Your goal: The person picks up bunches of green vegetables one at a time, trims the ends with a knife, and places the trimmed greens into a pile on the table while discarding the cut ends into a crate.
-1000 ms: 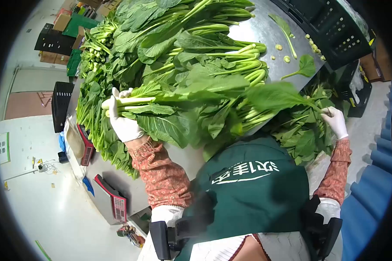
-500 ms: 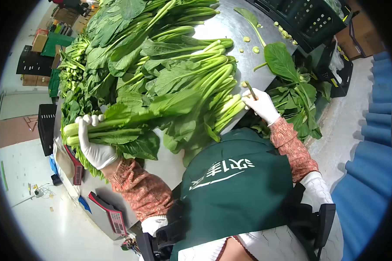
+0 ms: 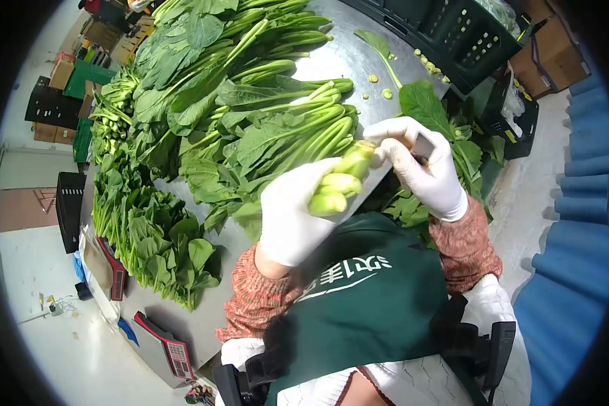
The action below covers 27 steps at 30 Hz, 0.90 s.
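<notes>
My left hand (image 3: 292, 213), in a white glove, is closed round a few leafy greens (image 3: 338, 188), their thick pale-green stem ends pointing up and to the right. My right hand (image 3: 419, 166), also gloved, is closed on a small knife (image 3: 423, 147), only partly visible between the fingers. Its fingertips are at the cut end of the uppermost stem; whether the blade touches it is hidden. Beyond my hands lies a large pile of leafy greens (image 3: 264, 125) on the metal table (image 3: 348, 51), stems facing right.
Trimmed stem ends (image 3: 387, 93) lie on the table, near a black crate (image 3: 446, 34). Loose leaves (image 3: 429, 108) hang at the right edge. A bundled row of greens (image 3: 159, 237) and red-edged scales (image 3: 172, 348) are at the left. A blue curtain (image 3: 561, 237) hangs right.
My left hand has moved from the left side to the middle, carrying greens with stem ends now toward my right hand. My right hand has turned and come up to those stems.
</notes>
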{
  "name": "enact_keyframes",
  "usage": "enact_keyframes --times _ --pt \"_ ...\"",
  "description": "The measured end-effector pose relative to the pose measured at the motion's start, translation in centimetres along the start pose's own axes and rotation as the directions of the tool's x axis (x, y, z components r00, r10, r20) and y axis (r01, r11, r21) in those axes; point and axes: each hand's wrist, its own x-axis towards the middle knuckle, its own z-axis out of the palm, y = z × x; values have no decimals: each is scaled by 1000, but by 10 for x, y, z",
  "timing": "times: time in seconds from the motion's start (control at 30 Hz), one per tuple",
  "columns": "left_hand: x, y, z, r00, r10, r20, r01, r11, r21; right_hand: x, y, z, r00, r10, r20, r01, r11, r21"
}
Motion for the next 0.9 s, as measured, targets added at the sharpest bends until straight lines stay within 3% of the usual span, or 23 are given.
enact_keyframes --times 0.07,0.13,0.27,0.37,0.4,0.47,0.5,0.57,0.6,0.67,0.7,0.73,0.77,0.8,0.83,0.87,0.9 --pt "1 -1 -1 1000 -26 -18 26 999 45 -3 16 -4 987 -158 -22 133 891 -435" --pt "2 0 -2 1000 18 -4 -17 984 177 -8 21 -2 975 -212 63 198 706 -680" --pt "0 -2 3 984 179 12 -174 938 299 -8 32 5 970 -230 81 216 655 -724" --pt "-2 -9 2 978 209 4 -201 935 292 -8 49 -7 993 4 120 90 644 -760" --pt "-2 -11 0 978 210 1 -202 939 278 -4 70 -18 981 191 29 -66 472 -879" --pt "1 -12 -5 985 174 -1 -171 967 190 -11 141 -55 991 119 -66 -118 510 -852" --pt "5 -14 -6 989 148 -2 -146 977 155 -3 105 -52 898 438 -50 -383 719 -580" --pt "4 -13 -8 998 34 59 -38 997 68 2 52 -37 914 327 240 -268 931 -247" --pt "5 -11 -5 997 -15 81 16 1000 -20 4 41 -30 917 218 334 -215 975 -45" --pt "11 -11 -1 993 -27 118 34 998 -61 15 36 -10 923 95 372 -101 995 -2" --pt "9 -13 0 998 -13 61 16 999 -40 15 35 -5 918 41 394 -56 998 25" --pt "9 -16 -1 1000 3 0 -3 1000 -14 19 29 -6 930 81 358 -22 986 -165" --pt "11 -12 -10 999 -21 -30 21 1000 -22 23 26 -8 955 -42 293 126 953 -274" --pt "10 -17 -19 987 -20 -158 19 1000 -8 25 24 -12 954 -173 243 259 887 -383" --pt "6 -23 -37 964 -161 -213 145 985 -88 23 14 -24 990 -31 139 81 924 -372" --pt "10 -17 -57 928 -289 -235 197 916 -350 21 -1 -42 992 120 48 -96 934 -345" --pt "2 -28 -73 867 -342 -362 104 835 -540 19 -14 -61 952 305 -32 -300 905 -301"
